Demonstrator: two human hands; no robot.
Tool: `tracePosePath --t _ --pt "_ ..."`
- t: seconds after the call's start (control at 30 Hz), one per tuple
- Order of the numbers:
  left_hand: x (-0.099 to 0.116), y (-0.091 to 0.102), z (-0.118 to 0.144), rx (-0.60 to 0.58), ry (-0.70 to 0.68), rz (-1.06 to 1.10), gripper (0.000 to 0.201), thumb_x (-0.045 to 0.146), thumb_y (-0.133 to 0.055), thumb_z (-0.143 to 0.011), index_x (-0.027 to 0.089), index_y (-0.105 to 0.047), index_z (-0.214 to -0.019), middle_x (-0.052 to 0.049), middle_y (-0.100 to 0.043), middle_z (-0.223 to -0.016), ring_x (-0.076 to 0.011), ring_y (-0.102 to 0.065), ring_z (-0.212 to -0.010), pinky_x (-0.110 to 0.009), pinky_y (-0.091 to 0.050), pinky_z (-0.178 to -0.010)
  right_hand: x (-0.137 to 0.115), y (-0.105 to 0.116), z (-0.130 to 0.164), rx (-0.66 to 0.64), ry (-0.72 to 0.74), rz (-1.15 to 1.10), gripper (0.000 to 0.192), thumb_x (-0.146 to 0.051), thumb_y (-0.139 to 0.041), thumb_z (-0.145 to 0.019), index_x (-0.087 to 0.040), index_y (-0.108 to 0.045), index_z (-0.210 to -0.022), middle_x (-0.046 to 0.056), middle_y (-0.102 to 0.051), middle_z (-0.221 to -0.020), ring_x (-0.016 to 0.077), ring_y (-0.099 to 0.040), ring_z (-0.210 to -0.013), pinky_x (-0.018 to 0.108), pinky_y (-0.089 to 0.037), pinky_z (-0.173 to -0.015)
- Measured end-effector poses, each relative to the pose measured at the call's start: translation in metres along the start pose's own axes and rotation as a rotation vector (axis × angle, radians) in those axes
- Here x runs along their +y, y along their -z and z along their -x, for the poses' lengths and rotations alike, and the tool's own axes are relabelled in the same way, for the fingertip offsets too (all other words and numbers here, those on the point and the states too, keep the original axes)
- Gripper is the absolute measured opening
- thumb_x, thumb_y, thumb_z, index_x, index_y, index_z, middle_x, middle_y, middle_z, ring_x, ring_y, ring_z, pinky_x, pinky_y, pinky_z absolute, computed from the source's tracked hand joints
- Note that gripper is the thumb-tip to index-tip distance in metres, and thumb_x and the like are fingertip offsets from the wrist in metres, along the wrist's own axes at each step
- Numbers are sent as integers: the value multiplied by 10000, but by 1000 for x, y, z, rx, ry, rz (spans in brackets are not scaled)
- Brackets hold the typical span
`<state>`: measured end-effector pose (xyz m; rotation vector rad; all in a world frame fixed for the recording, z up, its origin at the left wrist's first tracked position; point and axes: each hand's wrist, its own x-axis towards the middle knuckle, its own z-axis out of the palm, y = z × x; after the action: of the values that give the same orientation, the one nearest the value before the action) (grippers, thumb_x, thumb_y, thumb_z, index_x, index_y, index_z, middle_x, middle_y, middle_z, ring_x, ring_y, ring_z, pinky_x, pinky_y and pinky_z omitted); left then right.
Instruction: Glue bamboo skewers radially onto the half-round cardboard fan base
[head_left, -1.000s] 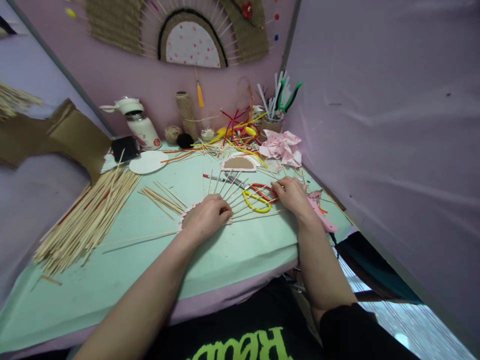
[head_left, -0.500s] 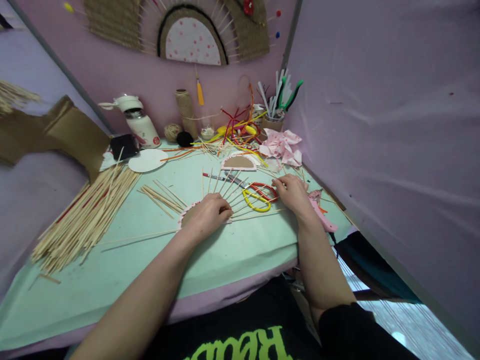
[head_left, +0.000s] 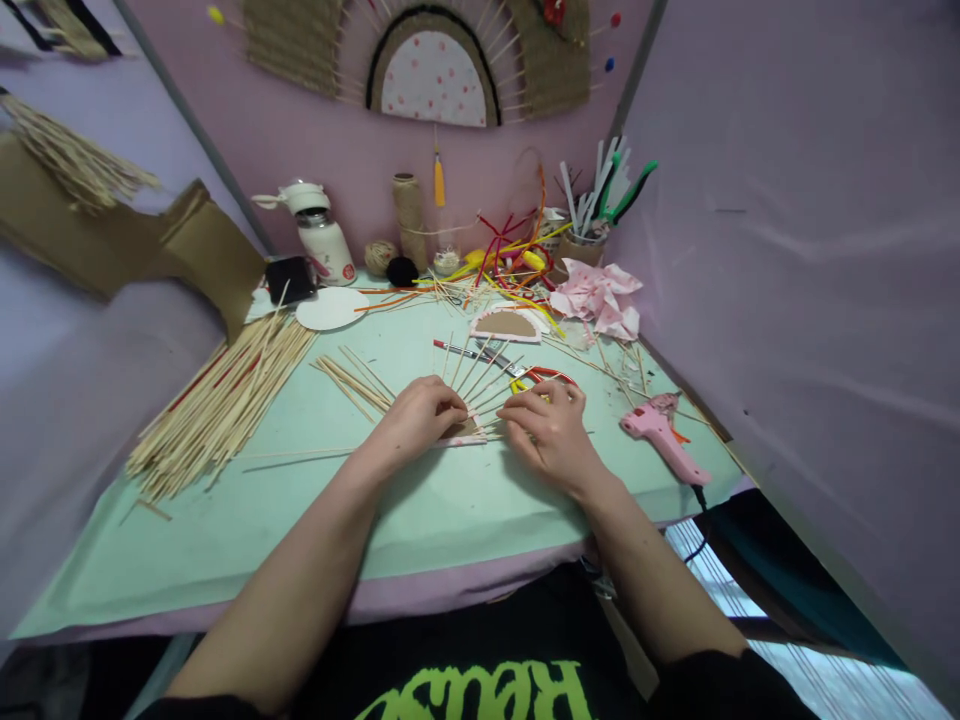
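My left hand [head_left: 416,418] lies palm down on a half-round cardboard piece [head_left: 463,432] with thin bamboo sticks [head_left: 480,368] fanning out from it. My right hand [head_left: 550,432] rests just to its right, fingers curled on the outer sticks near the piece's edge. Red and yellow cords [head_left: 541,377] lie looped behind my right hand. Most of the cardboard piece is hidden under my left hand.
A pink glue gun [head_left: 664,436] lies at the right on the green table cover [head_left: 315,500]. A big bundle of bamboo sticks [head_left: 217,405] is at the left, scissors [head_left: 469,352] and a second half-round piece [head_left: 510,324] behind, a bottle [head_left: 321,238], twine and a tool cup along the wall.
My right hand has moved left from the cords and glue gun to beside my left hand on the sticks. The view has shifted left, so everything sits further right.
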<state>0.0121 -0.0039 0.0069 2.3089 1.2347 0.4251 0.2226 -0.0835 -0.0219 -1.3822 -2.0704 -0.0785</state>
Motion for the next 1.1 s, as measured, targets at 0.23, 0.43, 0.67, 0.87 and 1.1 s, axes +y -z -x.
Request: tracePosePath --t 0.23,0.43,0.67,0.87,1.1 --pt "-1 -4 11 -78 -94 12 211 211 -573 -889 217 -784 -874 -50 -700 -897 -195 -617 -946 -315 -455 -898 -6 -4 3 -77 60 21 226 -265 -515 -964 -248 -739 -981 -2 -759 -1032 245 -510 -1050 473 -222 -960" --pt "-6 -10 11 -106 -89 12 218 223 -562 -889 222 -777 -923 -48 -715 -960 -202 -623 -984 -315 -463 -903 -6 -6 4 -106 81 18 215 -276 -537 -953 -253 -743 -1011 4 -755 -1056 257 -504 -1071 478 -223 -962" --pt "-2 -9 12 -108 -61 17 224 207 -550 -867 214 -769 -913 -50 -726 -980 -201 -633 -978 -314 -470 -877 -8 -5 3 -134 80 53 221 -274 -540 -951 -262 -749 -1020 11 -758 -1061 251 -522 -1069 482 -232 -948" --pt "2 -6 13 -107 -54 27 205 180 -565 -855 207 -763 -900 -51 -725 -972 -201 -643 -960 -315 -475 -859 -9 -5 1 -143 81 50 229 -282 -522 -963 -261 -745 -1009 17 -762 -1048 251 -525 -1057 479 -228 -950" --pt "4 -5 15 -99 -70 28 134 202 -615 -836 198 -739 -886 -43 -703 -911 -193 -627 -892 -297 -462 -783 -9 -5 1 -143 80 40 237 -291 -512 -972 -255 -744 -1010 15 -760 -1042 248 -520 -1050 476 -223 -953"
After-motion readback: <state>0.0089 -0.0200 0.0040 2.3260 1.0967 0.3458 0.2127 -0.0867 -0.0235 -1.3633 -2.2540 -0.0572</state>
